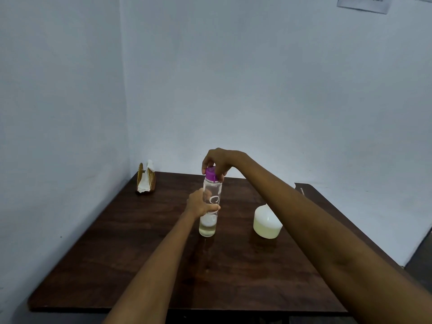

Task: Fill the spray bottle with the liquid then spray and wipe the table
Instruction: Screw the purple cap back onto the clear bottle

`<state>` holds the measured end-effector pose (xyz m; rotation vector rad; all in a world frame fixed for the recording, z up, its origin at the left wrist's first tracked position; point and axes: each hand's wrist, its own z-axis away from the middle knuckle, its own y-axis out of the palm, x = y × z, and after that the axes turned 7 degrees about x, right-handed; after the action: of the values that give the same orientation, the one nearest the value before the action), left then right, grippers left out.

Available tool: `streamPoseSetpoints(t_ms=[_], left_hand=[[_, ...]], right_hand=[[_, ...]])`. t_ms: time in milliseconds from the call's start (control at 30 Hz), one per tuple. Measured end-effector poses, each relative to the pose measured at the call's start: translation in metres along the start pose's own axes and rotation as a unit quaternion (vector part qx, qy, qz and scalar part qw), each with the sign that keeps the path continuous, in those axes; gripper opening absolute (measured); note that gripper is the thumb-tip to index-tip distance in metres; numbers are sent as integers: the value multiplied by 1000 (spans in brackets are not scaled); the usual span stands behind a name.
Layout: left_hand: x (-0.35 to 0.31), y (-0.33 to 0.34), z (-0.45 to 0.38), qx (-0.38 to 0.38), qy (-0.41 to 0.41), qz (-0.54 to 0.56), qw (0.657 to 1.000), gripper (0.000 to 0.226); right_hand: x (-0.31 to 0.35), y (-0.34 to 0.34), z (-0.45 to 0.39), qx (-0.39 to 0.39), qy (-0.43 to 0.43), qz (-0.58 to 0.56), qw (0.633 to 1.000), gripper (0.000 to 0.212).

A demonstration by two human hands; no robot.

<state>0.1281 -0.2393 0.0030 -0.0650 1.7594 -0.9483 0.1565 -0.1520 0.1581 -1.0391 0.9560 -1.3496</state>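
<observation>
Upright near the middle of the dark wooden table: clear plastic bottle, about 1 quarter full, likely light, smooth, slippery. Left hand wrapped round its waist; right hand fingers clamped on purple cap. Best gripped mid-body.

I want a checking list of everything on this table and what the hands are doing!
Surface: dark wooden table, set into a wall corner.
Job's things: clear bottle upright, purple cap on, a little pale liquid at the bottom; white container with yellowish liquid to its right, partly behind the arm.
Clutter: napkin holder with white napkins at the far left corner.
Grippers: left hand grips the bottle's middle; right hand grips the cap.
Cables: nothing seen.
Surroundings: bare pale walls; paper sheet on the wall, upper right.
</observation>
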Motion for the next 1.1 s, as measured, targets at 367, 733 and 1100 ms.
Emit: streamPoseSetpoints(t_ms=[367,733,1100], left_hand=[[-2,0,0,-10,-12,-3,1000,42],[-4,-1,4,-11,-18,-11,1000,33],[-1,2,0,1,-17,-9,1000,36]], right_hand=[[-2,-4,4,2,2,-11,1000,49],[3,2,1,-58,76,22,995,37],[-21,14,12,-89,-30,-182,979,46]])
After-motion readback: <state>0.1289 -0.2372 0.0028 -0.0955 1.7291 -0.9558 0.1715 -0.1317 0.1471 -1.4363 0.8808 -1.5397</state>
